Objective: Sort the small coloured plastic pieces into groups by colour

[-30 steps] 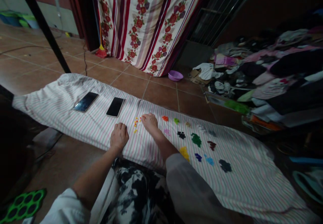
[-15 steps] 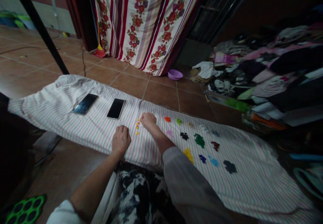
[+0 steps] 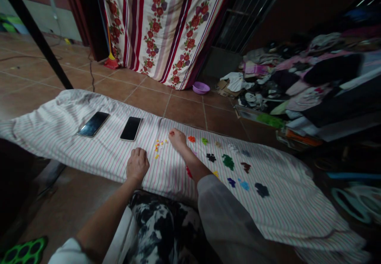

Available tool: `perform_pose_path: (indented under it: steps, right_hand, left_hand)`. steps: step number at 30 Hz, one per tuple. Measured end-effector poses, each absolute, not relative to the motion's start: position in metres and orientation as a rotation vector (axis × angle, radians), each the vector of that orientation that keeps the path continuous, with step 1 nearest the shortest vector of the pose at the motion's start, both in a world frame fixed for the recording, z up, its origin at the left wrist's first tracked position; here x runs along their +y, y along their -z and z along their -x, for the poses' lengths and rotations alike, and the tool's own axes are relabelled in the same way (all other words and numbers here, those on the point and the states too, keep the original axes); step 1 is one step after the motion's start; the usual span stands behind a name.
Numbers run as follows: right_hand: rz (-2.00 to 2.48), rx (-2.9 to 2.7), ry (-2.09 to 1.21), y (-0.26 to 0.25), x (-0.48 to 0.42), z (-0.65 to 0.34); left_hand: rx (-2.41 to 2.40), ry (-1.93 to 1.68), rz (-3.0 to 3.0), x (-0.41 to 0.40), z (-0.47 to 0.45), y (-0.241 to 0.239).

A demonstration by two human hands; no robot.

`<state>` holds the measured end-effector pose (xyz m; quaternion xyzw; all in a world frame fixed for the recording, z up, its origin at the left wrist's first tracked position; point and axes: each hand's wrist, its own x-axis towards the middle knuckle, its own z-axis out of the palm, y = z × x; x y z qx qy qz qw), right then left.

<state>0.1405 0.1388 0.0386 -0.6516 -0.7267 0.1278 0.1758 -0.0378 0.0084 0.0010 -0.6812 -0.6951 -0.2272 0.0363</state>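
My right hand [image 3: 177, 139] is closed, with its fingers pinched together just above the striped cloth. Whatever it may hold is hidden. Left of it lies a small line of yellow and orange pieces [image 3: 156, 149], with a few more nearer the hand. My left hand [image 3: 137, 164] rests palm down on the cloth, fingers curled in, beside those pieces. Close to my right hand are a pile of orange pieces [image 3: 191, 139] and a pile of light green pieces [image 3: 204, 141]. Red pieces [image 3: 189, 172] show partly from under my right forearm.
Further right on the striped cloth [image 3: 285, 200] are black [image 3: 211, 157], dark green [image 3: 228, 161], brown [image 3: 246, 167], light blue [image 3: 244, 184] and dark grey [image 3: 262, 189] piles. Two phones [image 3: 131, 128] lie at left. Beyond are a purple basin [image 3: 201, 88] and heaped clothes.
My right hand has moved a little right, away from the line of yellow and orange pieces, and more pieces show beside it. My left hand stays on the cloth. The view has shifted slightly.
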Motion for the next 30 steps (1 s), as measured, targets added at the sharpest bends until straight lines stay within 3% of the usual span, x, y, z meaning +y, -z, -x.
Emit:
perform_pose_path:
  steps: [12,30]
  right_hand:
    - [1.924,-1.694,-0.308,-0.017,0.147,-0.261]
    - [1.918,-1.716,-0.389,-0.011,0.147,-0.274]
  left_hand:
    - [-2.153,0.660,2.069,0.009,0.036,-0.003]
    - [-2.139,0.639,2.048,0.008,0.036,-0.003]
